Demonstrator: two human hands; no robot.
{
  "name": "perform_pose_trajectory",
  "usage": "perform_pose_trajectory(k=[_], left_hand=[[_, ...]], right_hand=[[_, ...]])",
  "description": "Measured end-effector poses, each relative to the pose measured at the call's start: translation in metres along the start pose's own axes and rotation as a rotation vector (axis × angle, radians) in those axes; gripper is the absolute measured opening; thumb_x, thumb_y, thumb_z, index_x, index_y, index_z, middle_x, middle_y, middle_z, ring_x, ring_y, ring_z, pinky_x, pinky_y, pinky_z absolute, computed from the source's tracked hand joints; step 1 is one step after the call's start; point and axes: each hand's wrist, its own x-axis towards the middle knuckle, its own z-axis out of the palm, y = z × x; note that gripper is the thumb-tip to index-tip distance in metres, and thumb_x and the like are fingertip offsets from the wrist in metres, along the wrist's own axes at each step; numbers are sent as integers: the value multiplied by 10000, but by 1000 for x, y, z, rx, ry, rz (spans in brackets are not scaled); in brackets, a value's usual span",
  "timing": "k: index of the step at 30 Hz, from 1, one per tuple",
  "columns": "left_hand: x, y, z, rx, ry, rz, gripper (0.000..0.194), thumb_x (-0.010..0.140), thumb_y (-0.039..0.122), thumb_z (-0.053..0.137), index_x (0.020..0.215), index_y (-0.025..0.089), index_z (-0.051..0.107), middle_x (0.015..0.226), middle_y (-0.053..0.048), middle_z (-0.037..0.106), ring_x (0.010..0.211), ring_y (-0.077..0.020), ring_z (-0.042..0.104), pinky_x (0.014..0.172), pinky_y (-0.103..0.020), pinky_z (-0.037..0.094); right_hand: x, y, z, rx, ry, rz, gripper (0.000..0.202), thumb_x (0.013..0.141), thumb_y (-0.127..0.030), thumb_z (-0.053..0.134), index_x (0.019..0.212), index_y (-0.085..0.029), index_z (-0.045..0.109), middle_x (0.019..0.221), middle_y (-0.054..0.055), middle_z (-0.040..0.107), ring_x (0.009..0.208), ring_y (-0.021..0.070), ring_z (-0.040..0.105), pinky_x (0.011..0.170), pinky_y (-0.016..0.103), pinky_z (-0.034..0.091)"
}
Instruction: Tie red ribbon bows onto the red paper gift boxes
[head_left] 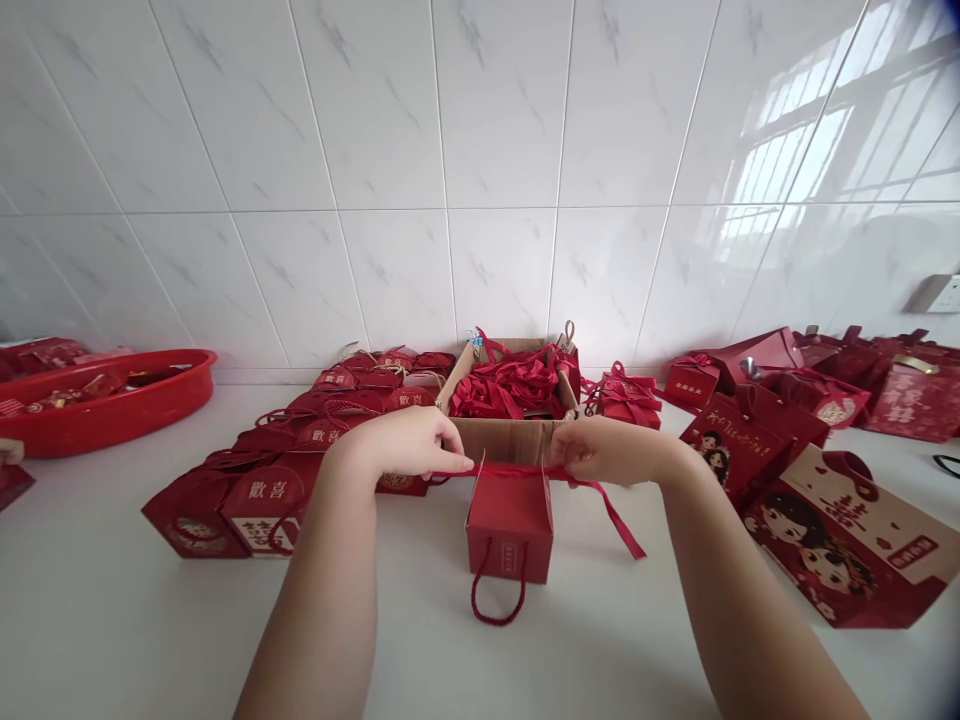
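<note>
A small red gift box (510,507) with a dark red rope handle (498,622) stands on the white table in front of me. Behind its top edge a red ribbon (616,520) is stretched from side to side. My left hand (420,442) pinches the ribbon on the left of the box. On the right, my right hand (589,450) has its fingers closed on the same ribbon, and a loose tail hangs down beyond it. Part of the ribbon behind the box and the fingertips of my right hand are hidden.
Behind my hands sits a cardboard box (499,440) full of tangled red ribbons (510,385). Rows of red gift boxes (262,490) stand at left, near a red basin (150,415). More gift bags (847,540) lie at right. Another person's hand (10,452) shows at the far left edge.
</note>
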Motion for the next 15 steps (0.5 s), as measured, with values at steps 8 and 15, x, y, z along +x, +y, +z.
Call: perform_pose_trajectory(k=[8, 15], left_hand=[[17, -10, 2, 19, -15, -1, 313, 650, 497, 584, 536, 205, 580, 493, 29, 398, 446, -108, 303, 454, -266, 197], [27, -16, 5, 7, -73, -40, 277, 585, 417, 630, 480, 201, 492, 472, 45, 322, 430, -96, 230, 451, -275, 150]], right_hand=[[3, -5, 1, 2, 19, 12, 215, 838, -336, 506, 720, -170, 577, 559, -37, 456, 397, 56, 368, 416, 226, 272], [12, -1, 7, -33, -15, 28, 357, 814, -383, 527, 543, -180, 413, 508, -50, 318, 425, 67, 250, 413, 249, 196]])
